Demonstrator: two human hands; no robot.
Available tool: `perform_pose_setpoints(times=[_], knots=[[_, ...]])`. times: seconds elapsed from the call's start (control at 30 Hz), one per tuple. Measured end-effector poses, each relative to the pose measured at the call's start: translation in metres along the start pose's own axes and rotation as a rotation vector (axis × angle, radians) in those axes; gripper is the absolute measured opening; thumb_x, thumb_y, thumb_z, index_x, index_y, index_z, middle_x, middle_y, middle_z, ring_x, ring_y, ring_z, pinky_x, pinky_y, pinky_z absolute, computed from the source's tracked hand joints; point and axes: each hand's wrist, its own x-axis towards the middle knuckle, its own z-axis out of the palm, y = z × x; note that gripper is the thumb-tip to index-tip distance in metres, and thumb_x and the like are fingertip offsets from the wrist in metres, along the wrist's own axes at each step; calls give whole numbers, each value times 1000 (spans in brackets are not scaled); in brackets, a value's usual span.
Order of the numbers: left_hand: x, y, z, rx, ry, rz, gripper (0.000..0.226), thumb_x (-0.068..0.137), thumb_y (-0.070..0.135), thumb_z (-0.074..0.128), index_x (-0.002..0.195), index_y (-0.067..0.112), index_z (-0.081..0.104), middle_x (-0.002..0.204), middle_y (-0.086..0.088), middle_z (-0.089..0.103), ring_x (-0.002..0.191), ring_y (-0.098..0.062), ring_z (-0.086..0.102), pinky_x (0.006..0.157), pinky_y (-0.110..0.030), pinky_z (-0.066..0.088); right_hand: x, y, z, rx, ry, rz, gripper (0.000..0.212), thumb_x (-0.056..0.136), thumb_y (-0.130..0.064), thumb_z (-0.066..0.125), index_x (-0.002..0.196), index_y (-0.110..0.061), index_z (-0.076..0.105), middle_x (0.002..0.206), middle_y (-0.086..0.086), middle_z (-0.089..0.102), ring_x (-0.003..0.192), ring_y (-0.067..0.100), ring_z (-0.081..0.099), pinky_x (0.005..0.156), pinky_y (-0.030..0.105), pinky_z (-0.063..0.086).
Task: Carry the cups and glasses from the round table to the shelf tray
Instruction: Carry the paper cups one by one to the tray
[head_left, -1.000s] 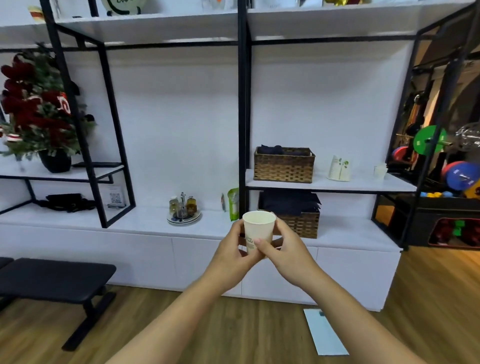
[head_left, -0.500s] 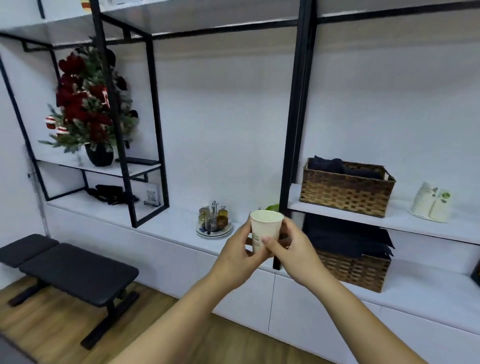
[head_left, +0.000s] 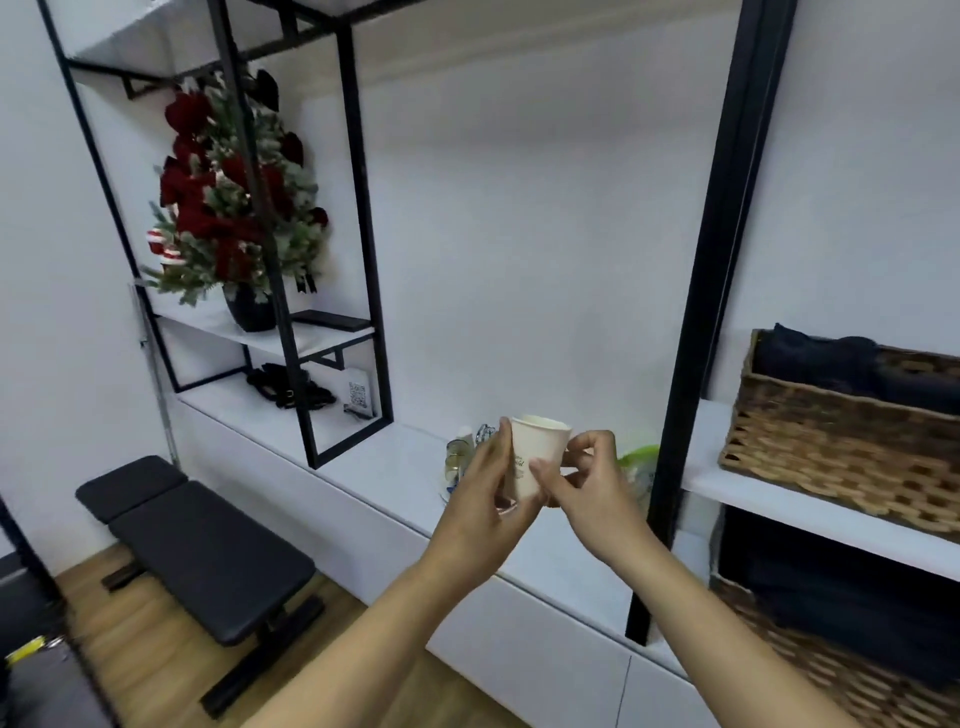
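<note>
Held at chest height between both hands: a white tapered paper cup (head_left: 535, 457), upright, mouth up. Left hand (head_left: 480, 501) cradling its left wall with loosely curved fingers; right hand (head_left: 582, 480) pinching its right wall, thumb in front. Directly beyond and slightly below, on the white shelf ledge (head_left: 374, 467), a small round tray of glass bottles (head_left: 460, 457), mostly hidden behind the left hand. Compared with a second ago, shelf far closer, tray now right behind the cup.

White paper cup (head_left: 535, 454), upright, slightly tilted, held midair before white shelf ledge (head_left: 384, 467).
</note>
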Motion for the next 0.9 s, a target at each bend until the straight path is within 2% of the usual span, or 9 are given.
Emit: perform_pose_setpoints(times=[0.1, 0.23, 0.37, 0.5, 0.57, 0.63, 0.7, 0.77, 0.9], knots=[[51, -31, 2, 40, 19, 2, 75, 96, 34, 66, 159, 32, 26, 161, 16, 25, 144, -9, 36, 96, -20, 52, 64, 15, 4, 82, 2, 47, 36, 90, -33, 73, 96, -23, 39, 99, 10, 73, 78, 26, 75, 82, 52, 59], [98, -68, 2, 79, 9, -43, 75, 93, 27, 70, 158, 30, 32, 156, 19, 28, 145, -8, 33, 94, -16, 50, 131, 35, 20, 114, -17, 131, 33, 94, -43, 65, 93, -15, 47, 83, 12, 73, 76, 32, 74, 79, 57, 58], [141, -110, -2, 90, -33, -99, 73, 93, 24, 70, 156, 29, 35, 157, 16, 30, 146, -5, 30, 98, -18, 49, 184, 62, 40, 55, -66, 151, 39, 84, -67, 56, 76, -30, 48, 83, 15, 71, 74, 36, 72, 73, 58, 59], [199, -159, -6, 113, -140, -96, 83, 85, 32, 72, 157, 35, 30, 157, 21, 24, 136, 6, 36, 104, -20, 45, 242, 81, 59, 88, -77, 150, 40, 94, -49, 61, 95, -13, 42, 87, 19, 72, 70, 38, 72, 65, 57, 60], [231, -183, -9, 92, -161, -91, 81, 88, 19, 72, 157, 31, 30, 155, 15, 27, 123, 22, 39, 98, -10, 43, 272, 87, 67, 63, -114, 133, 49, 87, -58, 65, 101, -18, 40, 85, 13, 75, 74, 41, 71, 70, 58, 59], [265, -210, -12, 73, -161, -92, 80, 90, 13, 72, 157, 28, 30, 153, 11, 30, 120, 28, 36, 94, -4, 40, 305, 96, 78, 55, -127, 136, 48, 88, -53, 69, 107, -21, 39, 87, 10, 76, 78, 43, 70, 72, 57, 57], [296, -234, -18, 72, -181, -105, 81, 90, 16, 72, 158, 27, 28, 149, 9, 34, 120, 23, 40, 94, -6, 42, 335, 104, 89, 26, -130, 164, 44, 88, -44, 72, 110, -25, 39, 89, 6, 77, 78, 35, 73, 71, 50, 60], [326, -255, -25, 74, -218, -109, 82, 89, 23, 73, 157, 31, 28, 145, 9, 37, 118, 8, 49, 96, -16, 47, 364, 111, 98, -4, -130, 172, 41, 89, -39, 72, 111, -27, 40, 90, 5, 76, 76, 25, 74, 66, 40, 61], [379, -299, -33, 150, -256, -49, 70, 85, 30, 78, 142, 38, 38, 134, 15, 50, 97, -2, 57, 82, -24, 52, 413, 126, 108, -24, -16, 226, 31, 96, -34, 65, 118, -20, 48, 91, 9, 74, 75, 24, 73, 61, 32, 60]])
